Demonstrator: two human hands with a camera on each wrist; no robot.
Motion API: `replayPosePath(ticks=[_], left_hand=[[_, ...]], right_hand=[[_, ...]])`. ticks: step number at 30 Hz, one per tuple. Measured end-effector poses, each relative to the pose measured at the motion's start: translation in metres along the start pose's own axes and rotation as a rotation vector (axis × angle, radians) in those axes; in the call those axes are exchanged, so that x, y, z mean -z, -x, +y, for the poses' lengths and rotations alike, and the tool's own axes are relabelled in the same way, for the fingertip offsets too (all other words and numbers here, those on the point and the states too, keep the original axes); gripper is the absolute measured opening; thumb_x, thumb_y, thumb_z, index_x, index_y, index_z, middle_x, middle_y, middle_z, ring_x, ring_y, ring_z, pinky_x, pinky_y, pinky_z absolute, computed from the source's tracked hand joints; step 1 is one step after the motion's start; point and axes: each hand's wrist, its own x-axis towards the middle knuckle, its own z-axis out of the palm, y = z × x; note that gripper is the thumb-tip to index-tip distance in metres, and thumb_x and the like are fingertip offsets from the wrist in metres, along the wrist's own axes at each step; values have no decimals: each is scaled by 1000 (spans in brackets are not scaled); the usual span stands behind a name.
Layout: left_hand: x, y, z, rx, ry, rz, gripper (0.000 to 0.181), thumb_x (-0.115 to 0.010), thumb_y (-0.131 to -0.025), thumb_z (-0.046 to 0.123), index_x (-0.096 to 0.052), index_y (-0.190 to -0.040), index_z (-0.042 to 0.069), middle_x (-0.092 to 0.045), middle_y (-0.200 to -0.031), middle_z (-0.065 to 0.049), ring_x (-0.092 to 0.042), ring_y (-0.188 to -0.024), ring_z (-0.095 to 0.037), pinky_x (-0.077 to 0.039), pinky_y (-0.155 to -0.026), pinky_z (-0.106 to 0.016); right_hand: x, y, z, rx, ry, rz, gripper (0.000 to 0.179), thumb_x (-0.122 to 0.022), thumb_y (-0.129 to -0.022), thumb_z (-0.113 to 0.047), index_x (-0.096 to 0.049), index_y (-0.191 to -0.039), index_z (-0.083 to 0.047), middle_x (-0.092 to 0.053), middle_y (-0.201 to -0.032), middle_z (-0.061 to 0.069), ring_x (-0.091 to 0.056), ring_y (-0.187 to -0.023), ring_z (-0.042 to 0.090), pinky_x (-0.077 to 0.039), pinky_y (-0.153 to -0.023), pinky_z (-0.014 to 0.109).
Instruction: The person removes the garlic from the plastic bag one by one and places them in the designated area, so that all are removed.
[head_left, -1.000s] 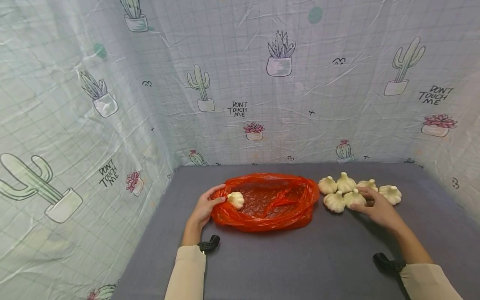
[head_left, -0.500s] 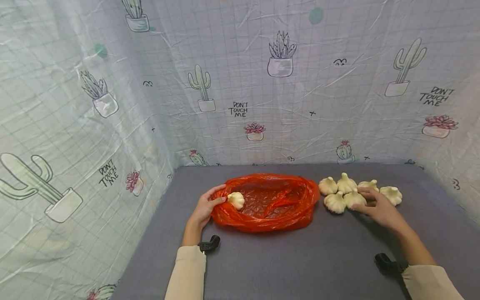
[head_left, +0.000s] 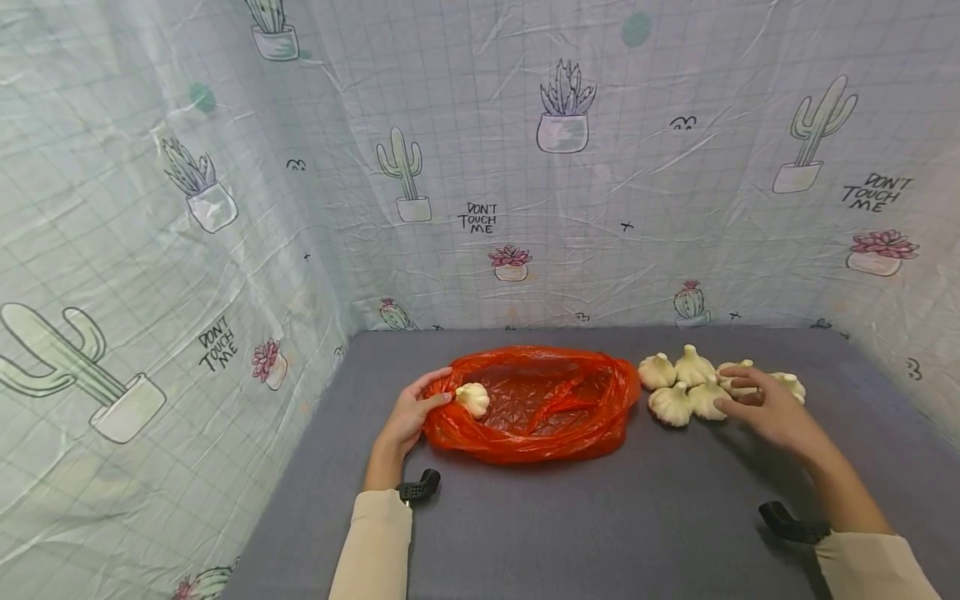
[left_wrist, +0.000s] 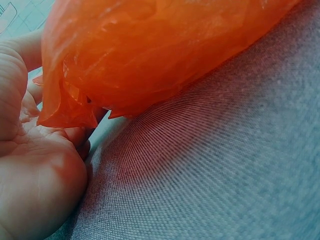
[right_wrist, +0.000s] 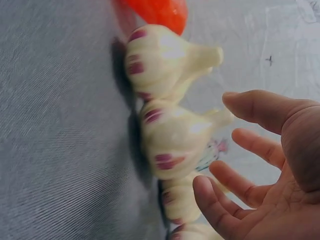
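At the left end of a red plastic bag [head_left: 525, 452], my left hand [head_left: 408, 414] pinches the rim, thumb inside and fingers outside. In the left wrist view the hand's palm [left_wrist: 35, 185] lies against the orange-red film [left_wrist: 160, 55]. One white garlic bulb [head_left: 473, 401] lies inside the bag next to that thumb. My right hand [head_left: 776, 414] hovers with parted, loosely bent fingers beside a cluster of garlic bulbs [head_left: 671, 405] and holds nothing. The right wrist view shows its thumb close to the stem of a purple-marked bulb [right_wrist: 175, 140]. The hand partly hides the rightmost bulbs.
Everything lies on a grey cloth-covered table [head_left: 570, 533]. Behind and at the left hangs a pale sheet [head_left: 480, 150] printed with cacti. Each wrist wears a black camera mount, such as the left mount [head_left: 420, 487].
My right hand has drawn back slightly to the right from the front bulb and its fingers have spread. The left hand and the bag have stayed in place.
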Motion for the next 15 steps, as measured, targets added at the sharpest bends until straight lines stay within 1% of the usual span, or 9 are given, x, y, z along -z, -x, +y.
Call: replayPosePath(ticks=[4, 5, 6, 7, 8, 10, 12, 13, 15], left_hand=[[0, 0, 0, 0, 9, -4, 52, -72, -95, 13, -58, -145, 15, -51, -152, -9, -59, -122, -17, -57, -91, -27], [0, 0, 1, -1, 10, -4, 52, -72, -95, 13, -58, -145, 15, -51, -152, -9, -60, -122, -17, -57, -91, -27], [0, 0, 1, -2, 11, -5, 52, -72, -95, 13, -58, -145, 15, -51, -152, -9, -60, -122, -17, -57, -91, -27], [0, 0, 1, -3, 11, -5, 52, -72, -95, 13, -58, -145, 15, -51, -152, -9, -59, -122, -17, -57, -91, -27], [0, 0, 1, -4, 9, -5, 52, -72, -95, 13, -58, -145, 15, -51, -152, -9, -59, -122, -17, -57, -91, -27], [1, 1, 1, -5, 7, -5, 52, -72, -95, 13, -58, -145, 16, -51, -152, -9, -59, -123, -17, -57, -91, -27], [1, 1, 1, -5, 3, -4, 52, -71, -95, 12, -58, -145, 16, -50, -153, -8, -58, -123, -17, -57, -91, -27], [1, 1, 1, -4, 3, -3, 52, -71, -95, 12, -58, -145, 16, -50, -153, -8, -58, -123, -17, -56, -92, -26], [1, 1, 1, -3, 6, -3, 52, -71, -95, 12, -58, -145, 16, -51, -153, -9, -59, -124, -17, -56, -92, -26]], right_hand=[[2, 2, -14, -17, 7, -2, 64, -63, -103, -28, -38, -152, 4, -43, -143, 41, -52, -121, 60, -55, -80, 43], [3, 2, -18, -14, 12, 5, 64, -63, -103, -29, -38, -152, 3, -43, -144, 40, -53, -121, 57, -55, -79, 44], [2, 3, -22, -3, 17, 15, 64, -63, -103, -29, -39, -152, 3, -44, -144, 39, -56, -118, 52, -55, -79, 44], [2, 4, -26, 11, 19, 30, 62, -64, -102, -29, -40, -151, 2, -46, -143, 37, -59, -116, 43, -55, -78, 42], [1, 5, -30, 32, 25, 52, 61, -65, -102, -28, -43, -150, 1, -49, -141, 35, -61, -113, 31, -55, -78, 36], [-2, 6, -37, 82, 20, 98, 56, -67, -100, -24, -47, -147, 1, -54, -137, 29, -60, -107, 10, -53, -77, 24], [-6, 8, -43, 130, 9, 137, 51, -69, -99, -21, -51, -143, -1, -60, -131, 13, -55, -100, -7, -49, -76, 14], [-8, 8, -47, 150, 1, 149, 50, -69, -99, -20, -53, -142, -1, -61, -128, 4, -54, -98, -12, -47, -77, 12], [-14, 9, -53, 182, -20, 165, 47, -70, -98, -17, -54, -139, -1, -59, -122, -15, -55, -97, -14, -47, -78, 10]])
